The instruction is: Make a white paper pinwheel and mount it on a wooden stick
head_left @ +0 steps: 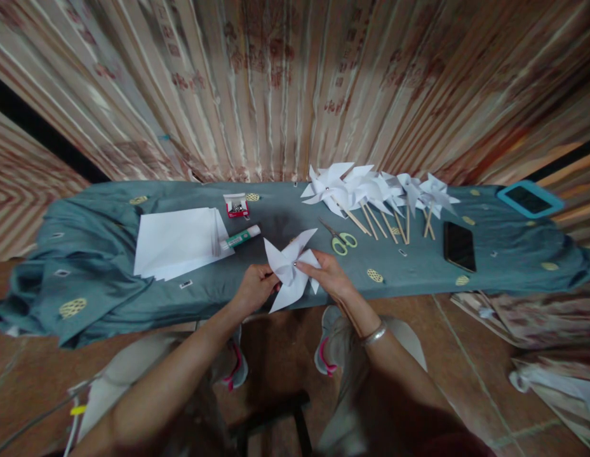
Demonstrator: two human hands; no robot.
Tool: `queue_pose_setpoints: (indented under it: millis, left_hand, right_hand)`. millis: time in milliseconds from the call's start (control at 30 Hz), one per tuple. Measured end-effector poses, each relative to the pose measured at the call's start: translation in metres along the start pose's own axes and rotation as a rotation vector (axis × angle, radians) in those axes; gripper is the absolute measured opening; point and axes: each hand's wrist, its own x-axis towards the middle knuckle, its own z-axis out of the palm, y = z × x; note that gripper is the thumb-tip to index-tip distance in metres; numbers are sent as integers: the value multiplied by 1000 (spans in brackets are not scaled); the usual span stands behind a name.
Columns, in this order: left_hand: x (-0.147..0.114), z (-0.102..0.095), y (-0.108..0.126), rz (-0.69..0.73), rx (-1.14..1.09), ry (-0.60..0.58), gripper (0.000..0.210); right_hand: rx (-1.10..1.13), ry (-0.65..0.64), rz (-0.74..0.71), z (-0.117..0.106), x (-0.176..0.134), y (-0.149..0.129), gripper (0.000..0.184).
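A white paper pinwheel (288, 274) is held between my two hands over the table's near edge, a small metal pin showing at its centre. My right hand (329, 273) pinches it from the right, the thumb close beside the pin. On the left, my left hand (258, 285) is closed at the pinwheel's edge; its fingertips are partly behind the paper, and I cannot see whether they also grip a stick. Just beyond lie green-handled scissors (342, 242) and a glue stick (241, 237). A small red box (237, 206) of metal pins stands open farther back.
A stack of white paper (175, 244) lies at the left. Several pinwheels on wooden sticks (371, 190) are lined up at the back right. A black phone (459, 246) and a blue-framed device (530, 198) lie farther right on the teal cloth (285, 203). A curtain hangs behind.
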Motion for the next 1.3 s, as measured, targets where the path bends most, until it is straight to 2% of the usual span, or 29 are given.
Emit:
queue_pose_setpoints:
  millis: [333, 567, 800, 1033, 1300]
  left_hand:
    - [-3, -1, 4, 57, 48, 9, 30]
    - [-4, -4, 12, 219, 92, 56, 24]
    - [-5, -7, 23, 300, 121, 102, 22]
    - [-1, -6, 25, 314, 23, 138, 29]
    - [-4, -4, 31, 267, -189, 90, 28]
  right_hand:
    - [23, 13, 9, 1, -1, -3, 42]
    - [101, 63, -15, 7, -3, -8, 39]
    - [170, 125, -72, 10, -4, -15, 40]
    - [146, 154, -117, 8, -5, -18, 37]
    - [-31, 216, -227, 5, -20, -33, 26]
